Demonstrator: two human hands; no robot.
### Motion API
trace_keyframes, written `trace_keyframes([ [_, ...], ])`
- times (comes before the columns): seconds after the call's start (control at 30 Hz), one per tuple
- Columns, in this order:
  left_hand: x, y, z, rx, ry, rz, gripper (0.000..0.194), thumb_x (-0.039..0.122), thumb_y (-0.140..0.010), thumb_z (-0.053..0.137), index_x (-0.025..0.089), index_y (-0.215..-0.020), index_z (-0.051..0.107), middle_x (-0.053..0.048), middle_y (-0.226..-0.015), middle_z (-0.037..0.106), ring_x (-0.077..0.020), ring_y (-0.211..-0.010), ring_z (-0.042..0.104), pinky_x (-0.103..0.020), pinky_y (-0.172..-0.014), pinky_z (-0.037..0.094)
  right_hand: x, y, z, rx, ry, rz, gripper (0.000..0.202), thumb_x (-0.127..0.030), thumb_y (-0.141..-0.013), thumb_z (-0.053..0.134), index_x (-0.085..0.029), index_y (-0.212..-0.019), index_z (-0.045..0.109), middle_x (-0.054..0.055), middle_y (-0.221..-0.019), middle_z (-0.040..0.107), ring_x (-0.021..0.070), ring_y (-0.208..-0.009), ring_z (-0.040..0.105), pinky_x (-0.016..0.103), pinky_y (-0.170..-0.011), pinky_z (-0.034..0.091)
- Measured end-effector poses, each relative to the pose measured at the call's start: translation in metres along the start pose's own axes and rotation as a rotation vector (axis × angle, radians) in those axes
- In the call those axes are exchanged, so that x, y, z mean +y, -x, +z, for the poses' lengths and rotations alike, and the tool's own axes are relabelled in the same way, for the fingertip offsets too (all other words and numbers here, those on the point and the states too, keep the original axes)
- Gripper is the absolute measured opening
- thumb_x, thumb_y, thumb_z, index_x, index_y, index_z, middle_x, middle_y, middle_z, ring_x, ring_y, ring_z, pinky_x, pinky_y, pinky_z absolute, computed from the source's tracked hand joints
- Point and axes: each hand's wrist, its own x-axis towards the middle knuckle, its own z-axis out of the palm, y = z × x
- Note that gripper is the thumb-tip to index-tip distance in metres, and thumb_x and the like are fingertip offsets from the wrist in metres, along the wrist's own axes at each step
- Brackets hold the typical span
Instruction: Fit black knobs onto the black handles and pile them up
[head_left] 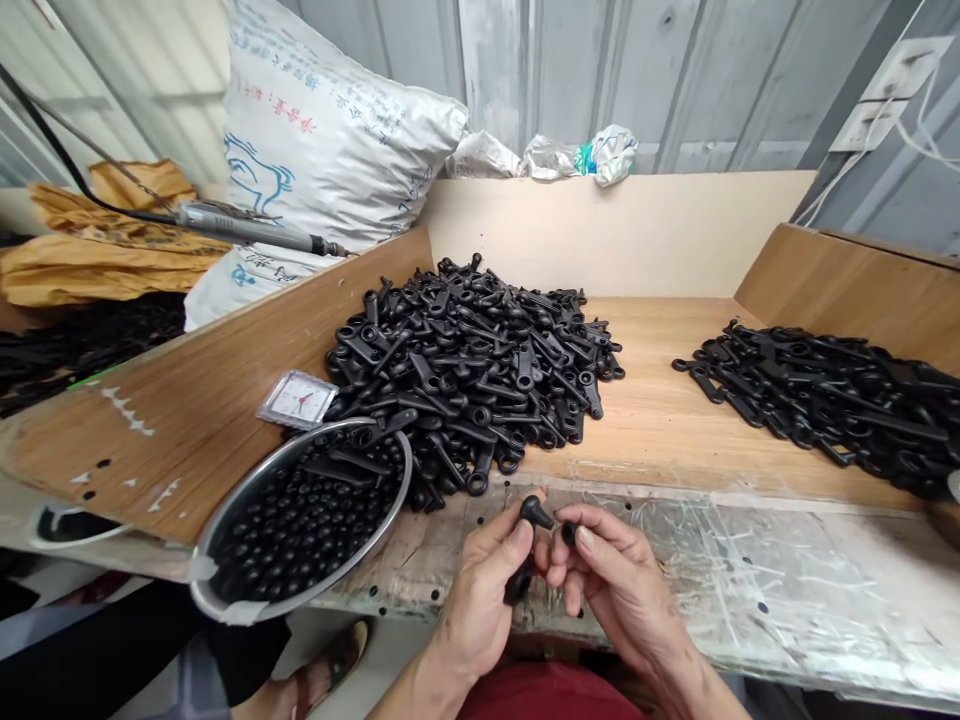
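Note:
Just beyond the table's front edge, my left hand point(484, 580) is closed around a black handle-like part point(534, 512), its rounded end and narrow stem pointing up and right. My right hand point(615, 560) is beside it, with a small black round piece point(569, 533) pinched between thumb and fingers; a dark opening shows in it. The two pieces are close but apart. Behind the hands lies a large heap of black parts point(472, 370). To the left, a metal bowl point(407, 470) holds many small black balls point(300, 530) and a few longer parts.
A second heap of black parts point(825, 400) lies at the right. A small clock point(298, 400) sits beside the bowl. An electric screwdriver point(247, 228) hangs at the upper left before a white sack point(322, 120). Wooden boards point(622, 235) border the work area.

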Motion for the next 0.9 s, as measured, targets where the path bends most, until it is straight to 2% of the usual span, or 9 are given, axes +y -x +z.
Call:
trace_keyframes([
  [0.13, -0.001, 0.001, 0.0, -0.035, -0.05, 0.011, 0.036, 0.034, -0.059, 0.076, 0.018, -0.09, 0.068, -0.001, -0.061, 0.061, -0.0103, -0.051, 0.05, -0.023, -0.05, 0.04, 0.003, -0.001, 0.001, -0.006, -0.035, 0.023, 0.02, -0.028, -0.067, 0.073, -0.013, -0.08, 0.069, 0.004, -0.055, 0.063, 0.0122, -0.045, 0.059, 0.016, -0.034, 0.047],
  [0.3, -0.01, 0.001, -0.006, 0.01, -0.243, 0.098, 0.045, 0.039, -0.063, 0.073, 0.02, -0.103, 0.064, 0.001, -0.058, 0.061, -0.0085, -0.044, 0.046, -0.02, -0.041, 0.035, 0.004, -0.001, 0.001, 0.021, -0.075, 0.018, 0.021, -0.03, -0.066, 0.073, -0.012, -0.076, 0.069, 0.002, -0.05, 0.061, 0.0087, -0.037, 0.054, 0.013, -0.03, 0.043],
  [0.37, -0.012, 0.002, -0.007, 0.016, -0.351, 0.134, 0.046, 0.039, -0.066, 0.07, 0.021, -0.108, 0.061, 0.001, -0.057, 0.061, -0.0106, -0.047, 0.049, -0.023, -0.047, 0.041, 0.003, 0.0, 0.001, 0.026, -0.087, 0.018, 0.021, -0.03, -0.066, 0.074, -0.012, -0.075, 0.069, 0.002, -0.049, 0.06, 0.008, -0.035, 0.053, 0.013, -0.03, 0.043],
  [0.43, -0.012, 0.003, -0.007, 0.049, -0.469, 0.163, 0.045, 0.035, -0.068, 0.069, 0.022, -0.11, 0.06, 0.0, -0.066, 0.065, -0.0152, -0.061, 0.057, -0.028, -0.064, 0.047, 0.003, 0.001, 0.001, 0.031, -0.098, 0.021, 0.021, -0.03, -0.065, 0.074, -0.012, -0.074, 0.069, 0.002, -0.048, 0.06, 0.0076, -0.034, 0.052, 0.012, -0.029, 0.042],
  [0.53, -0.011, 0.005, -0.006, 0.079, -0.566, 0.189, 0.045, 0.025, -0.069, 0.068, 0.022, -0.113, 0.059, -0.002, -0.095, 0.066, -0.0205, -0.093, 0.057, -0.029, -0.086, 0.041, 0.002, 0.002, 0.0, 0.043, -0.107, 0.021, 0.02, -0.03, -0.065, 0.074, -0.011, -0.073, 0.069, 0.001, -0.047, 0.059, 0.0075, -0.033, 0.051, 0.013, -0.028, 0.042],
  [0.6, -0.011, 0.005, -0.004, 0.065, -0.553, 0.192, 0.046, 0.022, -0.07, 0.067, 0.02, -0.115, 0.057, -0.005, -0.103, 0.065, -0.0221, -0.1, 0.055, -0.028, -0.088, 0.039, 0.002, 0.003, 0.0, 0.055, -0.109, 0.017, 0.02, -0.029, -0.065, 0.074, -0.011, -0.073, 0.069, 0.001, -0.047, 0.059, 0.0077, -0.033, 0.051, 0.013, -0.028, 0.042],
  [0.73, -0.015, 0.007, -0.001, 0.056, -0.538, 0.214, 0.046, 0.018, -0.071, 0.065, 0.017, -0.116, 0.056, -0.008, -0.106, 0.063, -0.0234, -0.098, 0.056, -0.027, -0.085, 0.041, 0.004, 0.005, -0.003, 0.091, -0.118, 0.012, 0.021, -0.029, -0.063, 0.075, -0.011, -0.074, 0.07, 0.002, -0.046, 0.059, 0.0079, -0.033, 0.051, 0.013, -0.026, 0.041],
  [0.9, -0.023, 0.007, -0.003, 0.016, -0.735, 0.319, 0.048, 0.015, -0.075, 0.06, 0.018, -0.122, 0.05, -0.007, -0.11, 0.062, -0.0214, -0.097, 0.058, -0.026, -0.087, 0.041, 0.004, 0.007, -0.005, 0.133, -0.134, 0.031, 0.021, -0.028, -0.06, 0.077, -0.01, -0.07, 0.07, 0.002, -0.044, 0.059, 0.0084, -0.031, 0.05, 0.012, -0.025, 0.04],
])
